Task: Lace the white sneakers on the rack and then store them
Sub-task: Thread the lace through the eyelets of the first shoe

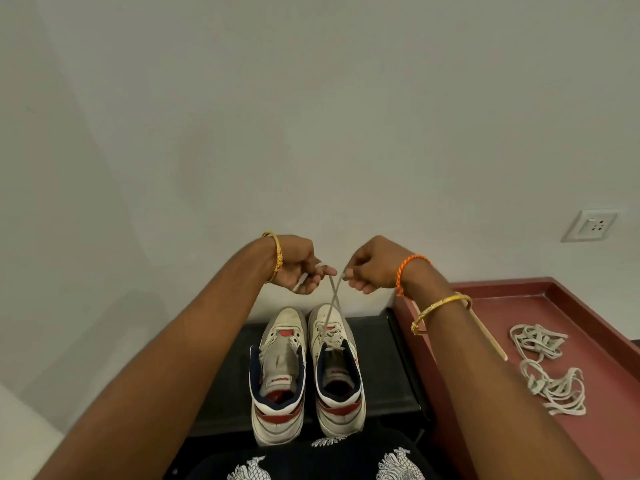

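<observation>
A pair of worn white leather sneakers with red and navy trim stands side by side on the black rack shelf [381,368], toes toward the wall, near the shelf's back edge. The right sneaker [337,372] carries a flat off-white lace [330,308] threaded through its lower eyelets only; the left sneaker [278,375] has no lace at all, its tongue lying loose.

Both hands are raised above the toes. The left hand [298,266] pinches one end of the lace between thumb and curled fingers, and the right hand [369,268] pinches the other end the same way. The two ends cross just below the fingers and run down taut to the right sneaker.

A loose heap of spare off-white laces [547,368] lies on the dark red ledge [540,289] to the right of the shelf, beside a thin pale wooden stick [490,336].

The main risk is uneven pulling: if one hand draws harder, one end will probably come out short and leave too little to reach the upper eyelets. A strong upward tug could also lift or tip the light shoe off the shelf's edge, since nothing holds it down. A slipped pinch would slacken the crossings already made.
</observation>
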Action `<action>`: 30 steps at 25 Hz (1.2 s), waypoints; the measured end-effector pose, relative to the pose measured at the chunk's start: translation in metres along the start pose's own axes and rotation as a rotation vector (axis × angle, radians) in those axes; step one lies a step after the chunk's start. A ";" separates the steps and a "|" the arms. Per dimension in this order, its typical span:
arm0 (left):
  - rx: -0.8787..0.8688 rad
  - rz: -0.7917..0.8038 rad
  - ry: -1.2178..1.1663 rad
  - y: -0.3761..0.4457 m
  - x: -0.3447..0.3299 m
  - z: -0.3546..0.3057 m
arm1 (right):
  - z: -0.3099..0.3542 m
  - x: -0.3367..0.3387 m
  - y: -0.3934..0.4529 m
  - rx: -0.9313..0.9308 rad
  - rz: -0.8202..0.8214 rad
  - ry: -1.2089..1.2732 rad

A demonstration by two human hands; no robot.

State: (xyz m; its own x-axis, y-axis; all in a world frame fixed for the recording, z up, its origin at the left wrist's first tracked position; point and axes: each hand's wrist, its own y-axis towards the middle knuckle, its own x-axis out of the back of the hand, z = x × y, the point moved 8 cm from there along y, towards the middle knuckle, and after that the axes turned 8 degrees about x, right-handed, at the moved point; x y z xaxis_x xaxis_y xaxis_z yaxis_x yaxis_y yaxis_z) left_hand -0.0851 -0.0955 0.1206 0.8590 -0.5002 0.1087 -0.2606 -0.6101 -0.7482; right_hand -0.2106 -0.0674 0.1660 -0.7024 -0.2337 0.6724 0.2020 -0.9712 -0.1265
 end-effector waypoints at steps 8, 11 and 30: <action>-0.147 0.227 -0.012 -0.008 -0.020 -0.009 | 0.055 0.020 0.019 0.343 -0.086 -0.351; -0.167 0.221 0.088 -0.010 -0.021 -0.010 | 0.050 0.021 0.023 0.386 -0.102 -0.304; -1.176 -1.147 1.178 -0.053 -0.014 -0.023 | -0.012 -0.017 0.035 0.111 -0.169 0.791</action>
State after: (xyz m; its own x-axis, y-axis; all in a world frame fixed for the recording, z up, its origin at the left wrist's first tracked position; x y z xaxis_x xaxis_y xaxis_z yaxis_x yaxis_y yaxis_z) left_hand -0.0931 -0.0698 0.1739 0.2810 0.5521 0.7850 -0.4324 -0.6574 0.6171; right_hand -0.1995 -0.0982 0.1415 -0.9951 -0.0890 -0.0430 0.0877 -0.9957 0.0312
